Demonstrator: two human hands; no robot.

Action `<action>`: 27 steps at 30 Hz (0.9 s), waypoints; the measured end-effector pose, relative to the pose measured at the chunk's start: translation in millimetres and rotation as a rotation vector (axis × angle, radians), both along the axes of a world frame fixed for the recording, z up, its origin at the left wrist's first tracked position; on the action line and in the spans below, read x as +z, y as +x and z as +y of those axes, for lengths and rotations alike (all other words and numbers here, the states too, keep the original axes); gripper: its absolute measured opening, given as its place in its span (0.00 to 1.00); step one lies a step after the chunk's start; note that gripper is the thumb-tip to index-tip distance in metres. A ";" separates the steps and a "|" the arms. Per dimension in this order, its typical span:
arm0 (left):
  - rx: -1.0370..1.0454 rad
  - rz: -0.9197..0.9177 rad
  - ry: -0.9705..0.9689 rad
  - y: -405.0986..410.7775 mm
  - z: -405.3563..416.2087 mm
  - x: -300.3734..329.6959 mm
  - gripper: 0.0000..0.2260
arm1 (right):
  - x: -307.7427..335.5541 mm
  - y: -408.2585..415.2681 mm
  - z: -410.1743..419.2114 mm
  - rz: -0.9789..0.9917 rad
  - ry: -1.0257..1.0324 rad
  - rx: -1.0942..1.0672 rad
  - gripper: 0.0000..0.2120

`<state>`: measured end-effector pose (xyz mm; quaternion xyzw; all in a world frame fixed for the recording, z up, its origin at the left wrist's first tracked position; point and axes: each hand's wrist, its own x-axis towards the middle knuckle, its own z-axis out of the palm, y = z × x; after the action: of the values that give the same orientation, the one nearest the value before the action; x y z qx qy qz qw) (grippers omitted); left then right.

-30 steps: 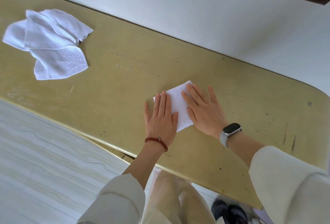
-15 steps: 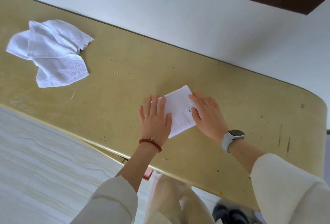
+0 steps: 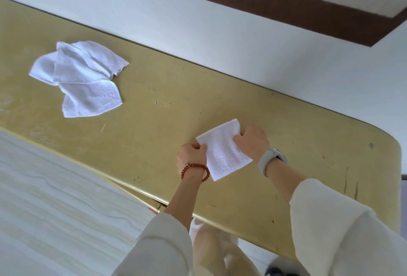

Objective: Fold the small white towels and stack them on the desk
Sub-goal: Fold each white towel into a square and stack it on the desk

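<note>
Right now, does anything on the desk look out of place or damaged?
The loose towels lie crumpled in an untidy heap at the desk's far left, apart from the folded towel both hands hold. The desk top shows dark scratches near its right end.

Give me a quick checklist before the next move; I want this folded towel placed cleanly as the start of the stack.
1. Left hand grips the folded towel at its left edge: ok.
2. Right hand grips its right edge: ok.
3. Towel folded flat and square: ok.
4. Bare desk beside it for stacking: ok.
5. Unfolded towels lie apart, far left: ok.
6. Number of towels in that pile: cannot tell.
</note>
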<state>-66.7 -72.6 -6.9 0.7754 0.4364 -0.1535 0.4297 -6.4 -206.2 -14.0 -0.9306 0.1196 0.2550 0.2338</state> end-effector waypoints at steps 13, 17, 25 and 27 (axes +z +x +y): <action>0.289 -0.535 -0.823 -24.7 49.5 78.7 0.02 | 113.6 -15.5 0.6 -0.081 0.922 -0.150 0.09; 0.364 -0.526 -0.953 -63.4 63.6 123.4 0.07 | 152.1 -38.1 24.2 -0.072 0.943 -0.050 0.10; 0.401 -0.785 0.277 -180.9 116.6 191.8 0.09 | 203.3 -136.4 138.2 -0.575 0.790 0.402 0.02; 0.532 -0.799 0.363 -214.5 148.4 206.2 0.09 | 215.5 -166.7 180.0 -0.636 0.753 0.509 0.04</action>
<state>-281.2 75.8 199.3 0.6980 0.4398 0.3478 0.4455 -173.2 -26.2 201.6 -0.8135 -0.2847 0.0349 0.5060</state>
